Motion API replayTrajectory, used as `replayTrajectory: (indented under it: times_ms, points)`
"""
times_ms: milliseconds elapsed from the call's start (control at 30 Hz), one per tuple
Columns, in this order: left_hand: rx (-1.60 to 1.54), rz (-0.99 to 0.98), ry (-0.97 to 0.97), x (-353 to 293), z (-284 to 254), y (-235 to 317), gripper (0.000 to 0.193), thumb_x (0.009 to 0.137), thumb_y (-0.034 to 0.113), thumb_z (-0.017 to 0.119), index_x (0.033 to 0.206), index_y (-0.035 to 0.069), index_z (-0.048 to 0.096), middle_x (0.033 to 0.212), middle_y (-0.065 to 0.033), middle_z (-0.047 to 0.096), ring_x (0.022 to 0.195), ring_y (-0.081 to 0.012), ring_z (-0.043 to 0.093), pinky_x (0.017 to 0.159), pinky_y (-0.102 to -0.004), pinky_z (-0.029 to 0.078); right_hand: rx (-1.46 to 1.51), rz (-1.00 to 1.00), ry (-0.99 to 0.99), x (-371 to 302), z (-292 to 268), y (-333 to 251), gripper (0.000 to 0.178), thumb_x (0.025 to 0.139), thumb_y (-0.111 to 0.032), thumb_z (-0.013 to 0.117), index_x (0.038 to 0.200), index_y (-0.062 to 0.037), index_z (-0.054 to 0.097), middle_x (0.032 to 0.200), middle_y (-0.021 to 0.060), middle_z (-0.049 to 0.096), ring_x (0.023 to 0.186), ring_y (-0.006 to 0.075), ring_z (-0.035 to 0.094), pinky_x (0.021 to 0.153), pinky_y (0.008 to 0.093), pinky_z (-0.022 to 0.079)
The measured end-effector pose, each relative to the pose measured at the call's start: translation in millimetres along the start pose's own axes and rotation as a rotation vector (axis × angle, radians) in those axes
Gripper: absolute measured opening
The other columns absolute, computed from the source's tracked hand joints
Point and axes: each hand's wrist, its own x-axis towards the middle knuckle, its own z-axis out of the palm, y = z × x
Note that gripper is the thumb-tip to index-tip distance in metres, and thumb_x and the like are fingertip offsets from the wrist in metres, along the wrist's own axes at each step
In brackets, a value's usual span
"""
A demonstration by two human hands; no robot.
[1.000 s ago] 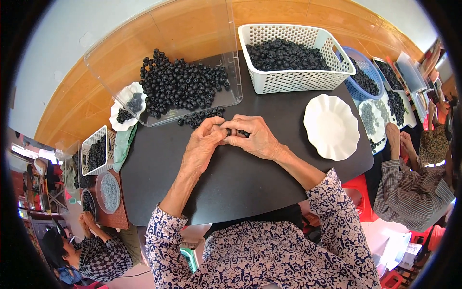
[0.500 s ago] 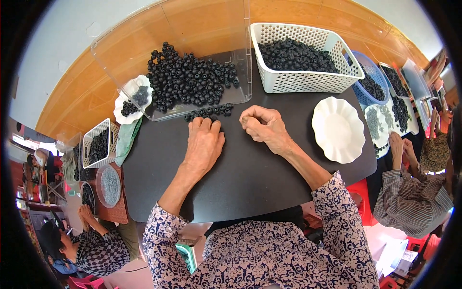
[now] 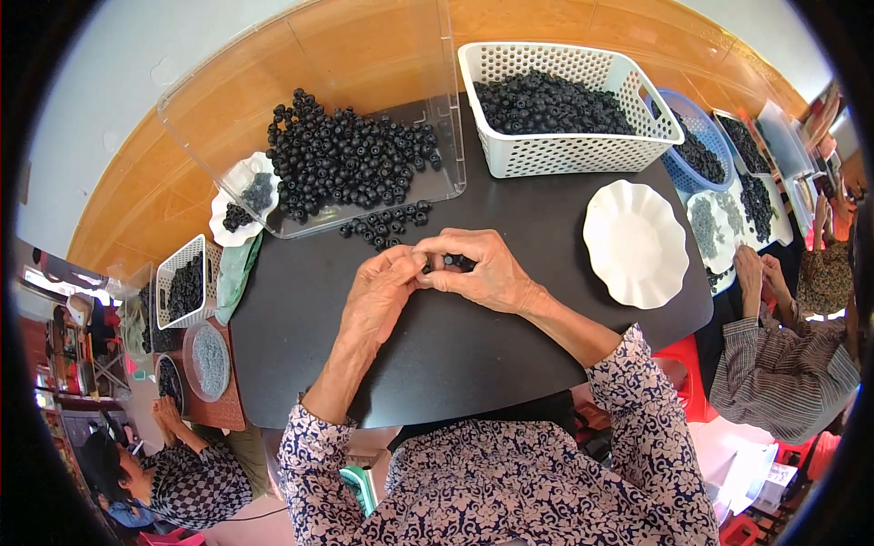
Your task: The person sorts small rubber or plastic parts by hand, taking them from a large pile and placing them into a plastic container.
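Note:
My left hand [image 3: 381, 289] and my right hand [image 3: 490, 273] meet over the dark table [image 3: 473, 364]. At the fingertips of my left hand a small black round part is pinched. The curled fingers of my right hand close around a few small black parts [image 3: 462, 262], which show between thumb and forefinger. Just beyond my left hand lies a loose group of black round parts [image 3: 390, 224], several with a hole in the middle. They lie in front of a clear plastic box [image 3: 452, 177] tipped on its side, which holds a large pile of such parts [image 3: 350, 159].
Back right stands a white perforated basket [image 3: 583, 159] full of black pieces. An empty white scalloped dish [image 3: 635, 244] sits right. Another scalloped dish [image 3: 228, 214] with small pieces and a green bag [image 3: 238, 273] lie left. Co-workers' hands [image 3: 751, 273] work at both sides.
My left hand has drawn back from the loose parts and come over to my right hand, where the fingers now touch. The view has shifted slightly.

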Motion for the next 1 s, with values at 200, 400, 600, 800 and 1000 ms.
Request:
replayTrajectory:
  times_ms: [200, 400, 600, 800, 1000]
  points:
    - [0.004, 0.009, -0.040, 0.7, -0.9, -3.1, 0.020, 0.094, 0.022, 0.060, 0.092, 0.002, 0.064, 0.091, -0.0027, 0.062, 0.083, -0.0111, 0.054, 0.080, -0.0286, 0.044, -0.035, -0.022, 0.035, 1.0, 0.6, 0.2, 0.025, 0.075, -0.004, 0.073, 0.100, -0.0030, 0.069, 0.075, 0.0045, 0.061, 0.067, 0.0126, 0.057, 0.062, 0.0270, 0.048]
    - [0.226, 0.010, 0.070, -6.6, 0.4, -1.8, 0.019, 0.094, 0.019, 0.059, 0.092, 0.001, 0.065, 0.086, -0.0022, 0.062, 0.078, -0.0104, 0.056, 0.076, -0.0259, 0.045, -0.089, -0.019, 0.005, 0.5, 0.3, -6.2, 0.021, 0.076, -0.006, 0.072, 0.097, -0.0023, 0.069, 0.075, 0.0067, 0.062, 0.066, 0.0146, 0.059, 0.062, 0.0284, 0.048]
    - [0.905, 0.364, 0.362, -5.3, -19.4, 12.5, 0.012, 0.089, 0.009, 0.058, 0.094, -0.001, 0.062, 0.079, -0.0072, 0.063, 0.075, -0.0150, 0.058, 0.073, -0.0305, 0.047, -0.145, 0.065, 0.067, 0.5, -7.9, -2.7, 0.014, 0.081, -0.005, 0.069, 0.094, -0.0006, 0.068, 0.076, 0.0057, 0.063, 0.066, 0.0121, 0.058, 0.060, 0.0262, 0.046]
    - [1.632, 0.663, 0.291, 15.4, -25.5, 2.7, 0.020, 0.080, 0.009, 0.066, 0.097, 0.000, 0.062, 0.083, -0.0140, 0.058, 0.085, -0.0308, 0.053, 0.078, -0.0422, 0.042, 0.617, 0.451, 0.113, 0.7, -12.0, 6.0, 0.012, 0.094, -0.009, 0.057, 0.092, 0.0006, 0.064, 0.076, 0.0003, 0.056, 0.060, 0.0044, 0.045, 0.046, 0.0182, 0.032]
    - [1.669, 0.622, 0.280, 16.9, -17.6, -4.0, 0.021, 0.077, 0.008, 0.067, 0.096, 0.000, 0.061, 0.087, -0.0140, 0.058, 0.090, -0.0310, 0.053, 0.079, -0.0417, 0.042, 0.551, 0.465, 0.024, 0.6, -14.1, 5.8, 0.009, 0.091, -0.010, 0.059, 0.091, -0.0017, 0.062, 0.073, -0.0001, 0.054, 0.060, 0.0028, 0.042, 0.045, 0.0165, 0.028]
